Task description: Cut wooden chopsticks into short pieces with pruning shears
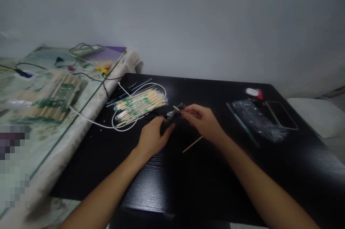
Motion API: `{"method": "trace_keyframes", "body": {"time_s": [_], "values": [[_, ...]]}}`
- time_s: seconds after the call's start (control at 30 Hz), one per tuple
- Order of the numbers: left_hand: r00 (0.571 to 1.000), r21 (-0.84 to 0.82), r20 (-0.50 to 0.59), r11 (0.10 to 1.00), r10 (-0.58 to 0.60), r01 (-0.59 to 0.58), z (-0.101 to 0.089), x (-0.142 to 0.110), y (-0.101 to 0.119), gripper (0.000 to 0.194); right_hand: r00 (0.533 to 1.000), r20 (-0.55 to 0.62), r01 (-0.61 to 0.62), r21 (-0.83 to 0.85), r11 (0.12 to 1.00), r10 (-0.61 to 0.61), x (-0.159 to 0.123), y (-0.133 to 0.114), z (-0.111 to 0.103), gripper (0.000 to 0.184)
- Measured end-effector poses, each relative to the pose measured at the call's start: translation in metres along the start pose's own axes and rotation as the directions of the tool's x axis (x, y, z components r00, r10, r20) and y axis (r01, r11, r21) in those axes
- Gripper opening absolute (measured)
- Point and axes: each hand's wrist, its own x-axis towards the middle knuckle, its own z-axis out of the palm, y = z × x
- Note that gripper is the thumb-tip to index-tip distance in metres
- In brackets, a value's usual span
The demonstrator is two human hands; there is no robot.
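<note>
My left hand [154, 136] is closed round the black handles of a small cutting tool [172, 115] on the black table [205, 182]. My right hand [202, 121] pinches a thin wooden stick [192, 144] whose tip sits at the tool's jaws, while its long end runs back under my right palm. A bundle of wrapped disposable chopsticks [138, 105] lies just beyond my left hand, ringed by a white cable [118, 126].
A clear plastic bag [256, 117], a dark phone [281, 114] and a small white and red object [253, 92] lie at the right. A glass-topped table [78, 96] to the left holds more chopstick packs [51, 96] and black wires.
</note>
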Motion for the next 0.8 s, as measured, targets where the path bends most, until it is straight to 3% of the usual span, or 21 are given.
{"method": "trace_keyframes", "body": {"time_s": [0.57, 0.7, 0.8], "values": [[0.999, -0.040, 0.039, 0.999, -0.023, 0.025, 0.000, 0.004, -0.001, 0.035, 1.000, -0.020, -0.008, -0.043, 0.999, 0.007, 0.000, 0.006, 0.005, 0.022], [0.995, -0.068, 0.063, 0.995, -0.073, 0.077, -0.005, 0.005, -0.002, 0.040, 0.998, -0.018, -0.060, -0.059, 0.996, 0.059, 0.001, 0.005, 0.005, 0.022], [0.994, -0.079, 0.077, 0.993, -0.083, 0.089, -0.010, 0.006, -0.003, 0.046, 0.989, 0.052, -0.131, -0.088, 0.987, 0.136, 0.000, -0.001, -0.002, 0.020]]}}
